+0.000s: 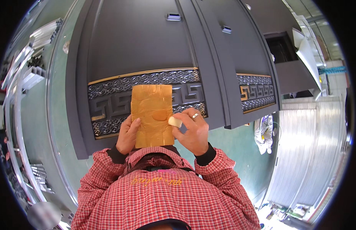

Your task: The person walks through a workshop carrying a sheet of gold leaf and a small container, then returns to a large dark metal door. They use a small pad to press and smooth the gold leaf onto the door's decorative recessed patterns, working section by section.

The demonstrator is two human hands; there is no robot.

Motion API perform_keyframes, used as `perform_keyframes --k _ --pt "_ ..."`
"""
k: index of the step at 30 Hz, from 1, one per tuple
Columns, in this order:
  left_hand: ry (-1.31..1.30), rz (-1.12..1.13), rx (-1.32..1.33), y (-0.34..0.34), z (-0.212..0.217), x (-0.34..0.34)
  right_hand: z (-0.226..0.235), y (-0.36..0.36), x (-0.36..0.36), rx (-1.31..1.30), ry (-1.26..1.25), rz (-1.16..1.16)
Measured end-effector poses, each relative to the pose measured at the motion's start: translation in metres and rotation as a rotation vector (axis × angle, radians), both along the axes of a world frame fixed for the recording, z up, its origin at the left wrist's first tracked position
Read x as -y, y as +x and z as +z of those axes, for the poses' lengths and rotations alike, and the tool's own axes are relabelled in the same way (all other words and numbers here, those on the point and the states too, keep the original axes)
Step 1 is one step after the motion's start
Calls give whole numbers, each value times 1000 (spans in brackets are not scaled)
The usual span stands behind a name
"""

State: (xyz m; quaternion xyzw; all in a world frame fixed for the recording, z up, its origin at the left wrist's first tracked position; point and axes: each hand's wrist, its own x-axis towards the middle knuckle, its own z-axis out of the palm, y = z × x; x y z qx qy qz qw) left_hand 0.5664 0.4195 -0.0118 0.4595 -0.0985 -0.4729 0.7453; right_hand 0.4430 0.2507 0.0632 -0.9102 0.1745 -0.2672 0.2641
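The gold-coated card (152, 115) sits at the centre of the frame, held upright in front of the dark door panel (139, 42). It is a flat rectangular sheet wrapped in wrinkled golden tape or foil; it is probably light and fairly stiff, with a slick surface, so its long edges look like the safest place to hold it. The left hand (127, 135) grips the lower left edge, thumb on the face and fingers curled closed behind. The right hand (193, 132), wearing a ring, pinches a small pale block (175, 122) between thumb and forefinger and presses it against the card's right edge; the block looks light and possibly soft. Behind the card, a decorative band (147, 99) of silver scrollwork and key pattern with gold trim crosses the panel, and a second band (257, 94) appears at centre right. Corrugated metal sheets (316, 145) lie at lower right, and pale metal profiles (32, 53) are stacked at upper left. No labels are legible.
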Motion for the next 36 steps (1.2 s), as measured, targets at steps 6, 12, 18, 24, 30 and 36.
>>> perform_keyframes --k 6,12,18,24,30,36 --pt "-14 1 -5 7 -4 3 9 1 2 -6 -27 -21" --pt "30 72 40 15 -9 -1 8 -2 10 16 -23 -50" --pt "42 114 95 33 -12 -19 -20 -16 -2 122 238 -216" --pt "108 136 243 51 -25 -64 -53 -22 -10 106 476 -253" --pt "99 165 230 59 -14 -92 -66 -21 -40 171 554 -344" --pt "66 136 208 81 -16 -129 -72 -27 -91 171 605 -528"
